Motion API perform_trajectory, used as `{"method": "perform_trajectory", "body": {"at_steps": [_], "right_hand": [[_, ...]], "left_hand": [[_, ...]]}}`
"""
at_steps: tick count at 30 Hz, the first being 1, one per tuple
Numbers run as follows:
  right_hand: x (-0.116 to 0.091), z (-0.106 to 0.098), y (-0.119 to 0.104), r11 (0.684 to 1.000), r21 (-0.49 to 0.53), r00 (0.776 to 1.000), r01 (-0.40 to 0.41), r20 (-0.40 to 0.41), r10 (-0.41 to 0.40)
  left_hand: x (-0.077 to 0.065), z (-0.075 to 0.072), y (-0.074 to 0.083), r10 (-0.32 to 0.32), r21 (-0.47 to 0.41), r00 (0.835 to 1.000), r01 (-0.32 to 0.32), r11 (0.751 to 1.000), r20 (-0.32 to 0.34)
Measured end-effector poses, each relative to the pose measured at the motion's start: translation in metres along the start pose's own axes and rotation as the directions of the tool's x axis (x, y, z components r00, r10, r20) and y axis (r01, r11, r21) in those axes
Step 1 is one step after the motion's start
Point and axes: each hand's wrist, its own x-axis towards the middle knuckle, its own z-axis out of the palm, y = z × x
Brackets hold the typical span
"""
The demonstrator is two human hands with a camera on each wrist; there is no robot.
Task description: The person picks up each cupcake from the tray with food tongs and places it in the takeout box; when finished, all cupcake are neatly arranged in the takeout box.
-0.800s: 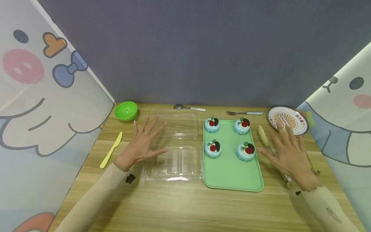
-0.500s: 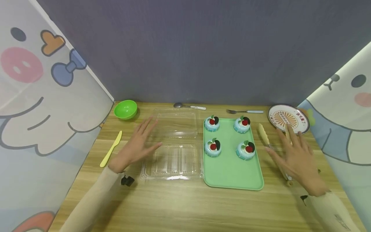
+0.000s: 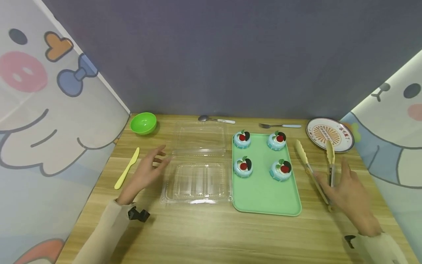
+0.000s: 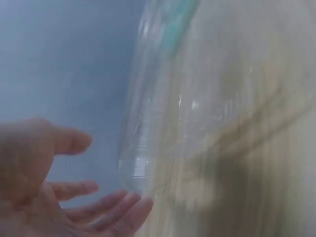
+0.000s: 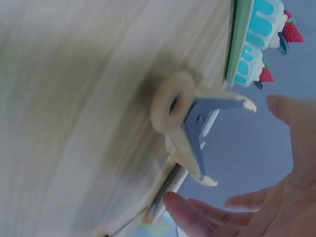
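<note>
My left hand (image 3: 145,172) hovers beside the left edge of a clear plastic clamshell box (image 3: 201,201), fingers loosely bent, holding nothing. The box lies with its lid folded back. In the left wrist view its transparent wall (image 4: 140,168) appears blurred near the fingertips. On the right, my right hand (image 3: 352,198) is over the handle end of cream-tipped metal tongs (image 3: 316,181), which lie spread apart. The right wrist view has the tongs (image 5: 195,153) between thumb and fingers, with a gap on both sides. Several blue cupcakes (image 3: 243,170) with berries sit on a green tray (image 3: 267,196).
A yellow knife (image 3: 126,168) and a green bowl (image 3: 143,124) lie at the left. Along the back are a spoon (image 3: 224,121) and a fork (image 3: 280,126). A patterned plate (image 3: 344,137) stands at the back right by the tong tips. Walls rise behind and at both sides.
The left hand has drawn left, off the box, its fingers bending loosely. The right hand has shifted right and toward the body, uncovering more of the tongs.
</note>
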Motion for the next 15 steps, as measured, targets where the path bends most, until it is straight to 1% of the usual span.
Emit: {"method": "perform_trajectory", "body": {"at_steps": [3, 4, 6, 9, 12, 15], "right_hand": [[0.001, 0.002, -0.003, 1.0, -0.018, 0.998, -0.02, 0.059, 0.021], [0.001, 0.003, -0.004, 0.999, -0.023, 0.997, -0.022, 0.07, 0.023], [0.003, 0.005, -0.006, 0.999, -0.03, 0.996, -0.025, 0.089, 0.027], [0.007, 0.008, -0.009, 1.0, -0.025, 0.997, -0.013, 0.078, 0.015], [0.011, 0.011, -0.01, 1.0, -0.017, 0.998, -0.004, 0.057, 0.005], [0.014, 0.013, -0.011, 0.999, -0.03, 0.999, -0.013, 0.051, 0.014]], "left_hand": [[-0.009, -0.001, -0.002, -0.058, -0.055, 0.998, 0.06, 0.997, 0.036], [-0.011, -0.001, -0.002, -0.078, -0.088, 0.995, 0.083, 0.993, 0.054], [-0.014, -0.001, -0.002, -0.112, -0.171, 0.99, 0.126, 0.977, 0.091], [-0.017, -0.001, -0.003, -0.145, -0.282, 0.98, 0.178, 0.943, 0.136], [-0.017, 0.002, -0.005, -0.155, -0.338, 0.974, 0.203, 0.919, 0.165], [-0.017, 0.003, -0.006, -0.161, -0.374, 0.969, 0.222, 0.9, 0.189]]}}
